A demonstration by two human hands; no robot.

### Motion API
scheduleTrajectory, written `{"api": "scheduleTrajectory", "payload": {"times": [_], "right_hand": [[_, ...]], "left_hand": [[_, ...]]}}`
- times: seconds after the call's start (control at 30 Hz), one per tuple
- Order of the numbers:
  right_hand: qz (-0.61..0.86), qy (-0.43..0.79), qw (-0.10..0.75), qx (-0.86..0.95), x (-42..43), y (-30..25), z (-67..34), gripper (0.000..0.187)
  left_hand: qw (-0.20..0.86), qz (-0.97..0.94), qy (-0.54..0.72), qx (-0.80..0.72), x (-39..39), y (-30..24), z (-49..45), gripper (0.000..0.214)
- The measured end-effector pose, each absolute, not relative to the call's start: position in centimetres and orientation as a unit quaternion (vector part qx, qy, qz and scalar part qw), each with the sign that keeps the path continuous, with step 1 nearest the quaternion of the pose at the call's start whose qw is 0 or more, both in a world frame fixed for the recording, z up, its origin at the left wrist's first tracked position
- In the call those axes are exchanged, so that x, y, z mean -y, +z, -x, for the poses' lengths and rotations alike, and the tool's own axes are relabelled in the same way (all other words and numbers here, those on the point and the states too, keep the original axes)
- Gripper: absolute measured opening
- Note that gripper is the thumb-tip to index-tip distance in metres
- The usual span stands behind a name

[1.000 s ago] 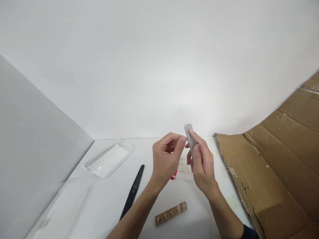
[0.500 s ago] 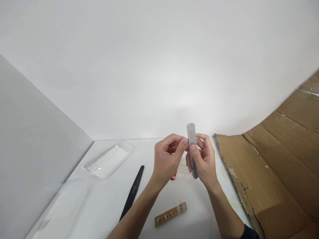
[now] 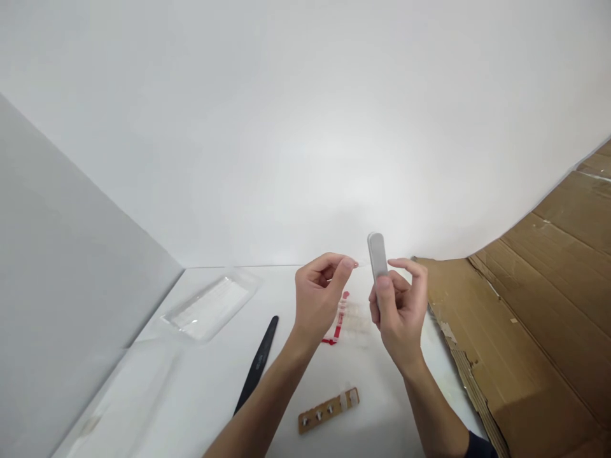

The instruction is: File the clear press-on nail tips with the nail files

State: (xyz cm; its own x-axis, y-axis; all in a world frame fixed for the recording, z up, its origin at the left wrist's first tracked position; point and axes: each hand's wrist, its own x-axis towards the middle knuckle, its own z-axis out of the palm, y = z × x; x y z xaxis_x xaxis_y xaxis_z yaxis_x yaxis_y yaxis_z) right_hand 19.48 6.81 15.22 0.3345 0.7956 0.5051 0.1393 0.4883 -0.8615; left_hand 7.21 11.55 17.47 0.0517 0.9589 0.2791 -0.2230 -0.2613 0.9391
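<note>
My right hand (image 3: 401, 312) holds a grey nail file (image 3: 378, 254) upright, thumb across its front face. The file is a flat bar with a rounded top end, and its lower part is hidden by the hand. The index finger is raised away from the bar. Left of the file, my left hand (image 3: 319, 289) has thumb and index finger pinched together. A faint, clear-looking bit shows at those fingertips, too small to name. A gap separates the left fingertips from the file.
A brown strip with several small pegs (image 3: 328, 411) lies nearest me, pale pieces at its right end. There is a black nail file (image 3: 258, 366) beside my left forearm. Behind my hands lies a red-edged clear packet (image 3: 338, 324). Further left is a clear plastic pouch (image 3: 210, 308); cardboard (image 3: 515, 337) covers the right side.
My right hand has moved right with the grey nail file, away from my left fingertips. Its index finger has lifted. The red-edged packet shows more between the hands.
</note>
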Motion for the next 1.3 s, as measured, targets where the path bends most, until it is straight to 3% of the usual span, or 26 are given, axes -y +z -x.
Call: {"api": "scheduleTrajectory", "payload": {"times": [0.27, 0.87, 1.3], "right_hand": [[0.477, 0.180, 0.669, 0.541, -7.22, 14.29, -19.94, 0.023], [0.476, 0.175, 0.644, 0.572, -7.26, 14.52, -19.72, 0.021], [0.505, 0.208, 0.652, 0.526, -6.78, 14.91, -19.76, 0.024]], "left_hand": [[0.495, -0.513, 0.611, -0.344, -11.58, 17.73, -7.12, 0.023], [0.497, -0.514, 0.614, -0.336, -11.98, 17.28, -7.38, 0.023], [0.378, -0.563, 0.650, -0.344, -11.10, 17.29, -7.38, 0.022]]}}
